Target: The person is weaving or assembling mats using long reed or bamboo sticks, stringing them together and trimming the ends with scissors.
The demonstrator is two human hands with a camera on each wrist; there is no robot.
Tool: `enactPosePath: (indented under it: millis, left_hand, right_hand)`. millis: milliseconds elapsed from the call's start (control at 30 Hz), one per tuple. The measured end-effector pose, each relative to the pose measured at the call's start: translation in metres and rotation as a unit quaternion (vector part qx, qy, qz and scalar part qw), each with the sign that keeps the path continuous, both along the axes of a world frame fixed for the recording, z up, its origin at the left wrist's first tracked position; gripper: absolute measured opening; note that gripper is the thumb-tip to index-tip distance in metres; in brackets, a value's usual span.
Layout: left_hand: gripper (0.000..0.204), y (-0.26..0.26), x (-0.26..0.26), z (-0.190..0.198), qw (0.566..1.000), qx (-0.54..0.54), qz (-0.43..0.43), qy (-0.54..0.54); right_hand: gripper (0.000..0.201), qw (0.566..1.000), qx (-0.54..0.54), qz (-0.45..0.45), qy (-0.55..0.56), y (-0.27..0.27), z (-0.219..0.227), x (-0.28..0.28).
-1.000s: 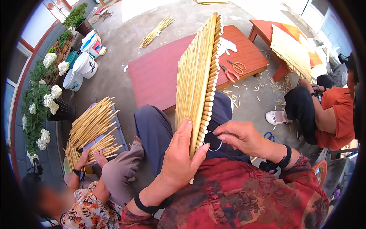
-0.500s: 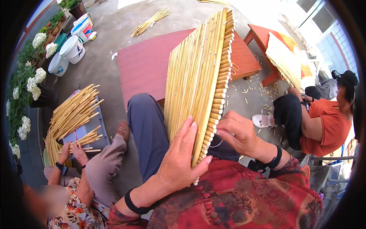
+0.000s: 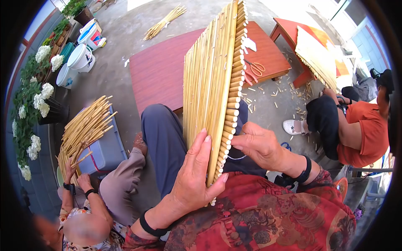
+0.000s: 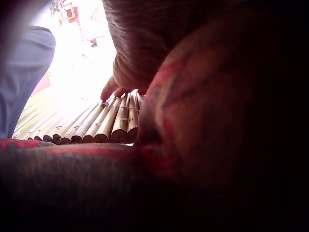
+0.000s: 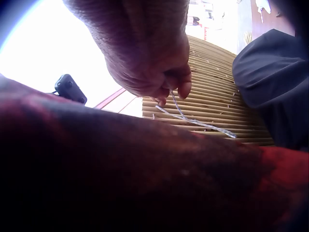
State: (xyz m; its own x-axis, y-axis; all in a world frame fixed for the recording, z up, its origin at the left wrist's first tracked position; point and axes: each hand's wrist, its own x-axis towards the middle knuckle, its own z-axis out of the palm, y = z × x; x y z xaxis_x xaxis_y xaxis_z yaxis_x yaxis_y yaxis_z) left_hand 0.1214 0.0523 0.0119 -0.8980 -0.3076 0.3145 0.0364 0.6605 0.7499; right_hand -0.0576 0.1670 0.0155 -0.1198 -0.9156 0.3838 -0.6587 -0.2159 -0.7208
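A mat of reed stalks (image 3: 207,79) bound side by side stands tilted across the lap, its pale cut ends along the right edge. My left hand (image 3: 189,178) holds its lower part, fingers extended over the stalks and thumb by the cut ends. In the left wrist view, small stitches cross the stalks (image 4: 99,126) near their ends. My right hand (image 3: 263,147) is at the cut-end edge, thumb and forefinger together on a white string (image 3: 237,158). From those fingers the string (image 5: 207,125) trails over the mat's underside in the right wrist view.
A low red table (image 3: 157,69) stands beyond the knees, with scissors (image 3: 255,68) and red-handled pliers (image 3: 250,76). At left, a person sits by reeds (image 3: 86,127) on a grey bin (image 3: 102,154). Another person in orange (image 3: 364,129) sits at right near a second mat (image 3: 316,54).
The head view shifts, hiding and then showing the scissors again. My right hand has drawn in to the mat's edge, and less string shows. The person at left has moved their hands back from the bin.
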Motion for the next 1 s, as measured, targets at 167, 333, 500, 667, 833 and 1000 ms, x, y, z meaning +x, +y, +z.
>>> enactPosePath:
  millis: [167, 333, 500, 667, 833, 1000]
  left_hand:
    - [0.075, 0.002, -0.004, -0.002, 1.000, -0.012, 0.002, -0.004]
    - [0.070, -0.010, 0.010, 0.014, 0.999, 0.007, 0.026, -0.030]
    - [0.061, -0.030, 0.026, 0.039, 0.963, 0.219, 0.151, -0.049]
    - [0.050, -0.025, 0.013, 0.041, 0.955, 0.199, 0.216, -0.035]
    - [0.045, -0.037, 0.020, 0.042, 0.940, 0.216, 0.259, -0.044]
    - [0.045, -0.028, 0.020, 0.040, 0.950, 0.166, 0.255, -0.071]
  right_hand:
    - [0.022, 0.999, 0.016, -0.020, -0.037, 0.002, 0.001, -0.002]
    - [0.009, 0.994, 0.071, -0.039, -0.076, 0.001, 0.004, -0.015]
    - [0.012, 0.935, 0.084, -0.095, -0.332, -0.010, 0.013, -0.030]
    - [0.018, 0.870, -0.035, -0.067, -0.487, -0.014, 0.024, -0.044]
    - [0.019, 0.816, -0.109, -0.059, -0.565, -0.006, 0.025, -0.080]
    - [0.027, 0.792, -0.144, -0.058, -0.590, -0.011, 0.024, -0.109]
